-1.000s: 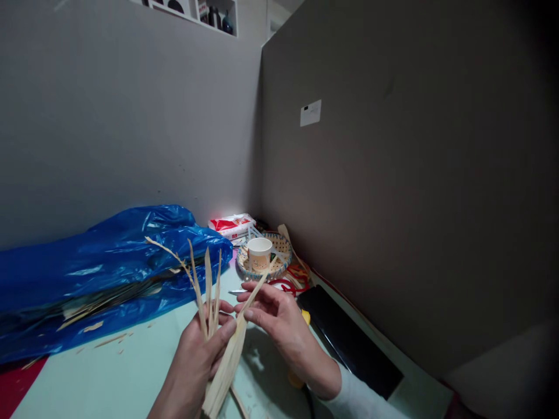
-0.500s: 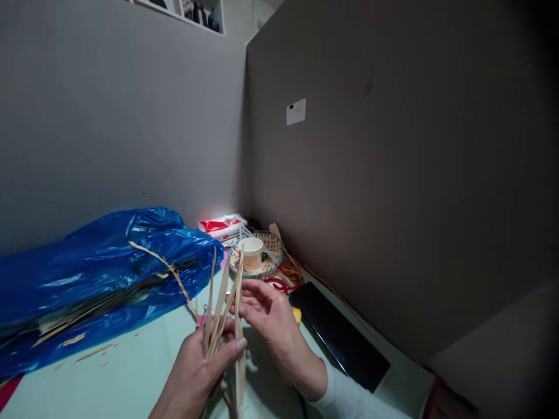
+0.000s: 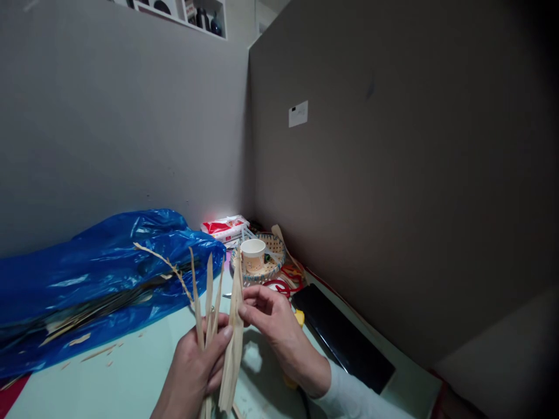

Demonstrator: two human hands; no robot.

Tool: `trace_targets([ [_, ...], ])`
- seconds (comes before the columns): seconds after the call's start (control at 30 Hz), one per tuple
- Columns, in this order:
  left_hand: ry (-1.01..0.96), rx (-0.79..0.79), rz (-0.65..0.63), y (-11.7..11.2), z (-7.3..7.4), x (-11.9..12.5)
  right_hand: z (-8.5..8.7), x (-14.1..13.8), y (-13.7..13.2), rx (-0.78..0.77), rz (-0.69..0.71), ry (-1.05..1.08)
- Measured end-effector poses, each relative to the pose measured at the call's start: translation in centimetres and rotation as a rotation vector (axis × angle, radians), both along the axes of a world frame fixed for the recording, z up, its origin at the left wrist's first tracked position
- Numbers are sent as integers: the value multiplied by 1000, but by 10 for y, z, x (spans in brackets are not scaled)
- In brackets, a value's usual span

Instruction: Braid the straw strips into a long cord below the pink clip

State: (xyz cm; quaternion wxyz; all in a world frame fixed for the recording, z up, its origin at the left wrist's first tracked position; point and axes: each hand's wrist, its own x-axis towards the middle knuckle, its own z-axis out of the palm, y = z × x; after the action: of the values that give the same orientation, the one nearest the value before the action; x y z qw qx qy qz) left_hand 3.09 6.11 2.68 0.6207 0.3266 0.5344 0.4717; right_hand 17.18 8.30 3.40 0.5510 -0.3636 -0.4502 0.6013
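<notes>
My left hand [image 3: 192, 364] is closed around several narrow, pale dried leaf strips [image 3: 209, 285], which stand up out of the fist. Its thumb also rests against a wider dried leaf strip [image 3: 232, 361] that hangs between my hands, its pointed top reaching up in front of the basket. Thumb and fingers of my right hand [image 3: 279, 334] pinch the edge of this wide strip. Below my left hand, the lower ends of the narrow strips show in part.
On the left a blue plastic bag [image 3: 131, 233] holds dark dried leaves [image 3: 109, 302]. A white paper cup [image 3: 253, 256] stands in a woven basket [image 3: 279, 262]. Nearby are a red-and-white packet [image 3: 225, 228] and a long black object [image 3: 343, 337]. A grey partition [image 3: 393, 203] rises on the right.
The wide strip has come apart from the narrow ones and shows its broad face. My right fingers have moved onto it, while the narrow strips lean further left.
</notes>
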Motion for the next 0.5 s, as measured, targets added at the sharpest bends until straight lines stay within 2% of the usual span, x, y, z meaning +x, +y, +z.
trace_targets([
  [0.33, 46, -3, 64, -5, 12, 2, 3, 2, -6, 39, 52, -47],
  [0.4, 57, 0, 30, -6, 11, 4, 4, 3, -9, 55, 36, -50],
  [0.5, 72, 32, -99, -7, 4, 6, 3, 3, -8, 85, 16, 14],
])
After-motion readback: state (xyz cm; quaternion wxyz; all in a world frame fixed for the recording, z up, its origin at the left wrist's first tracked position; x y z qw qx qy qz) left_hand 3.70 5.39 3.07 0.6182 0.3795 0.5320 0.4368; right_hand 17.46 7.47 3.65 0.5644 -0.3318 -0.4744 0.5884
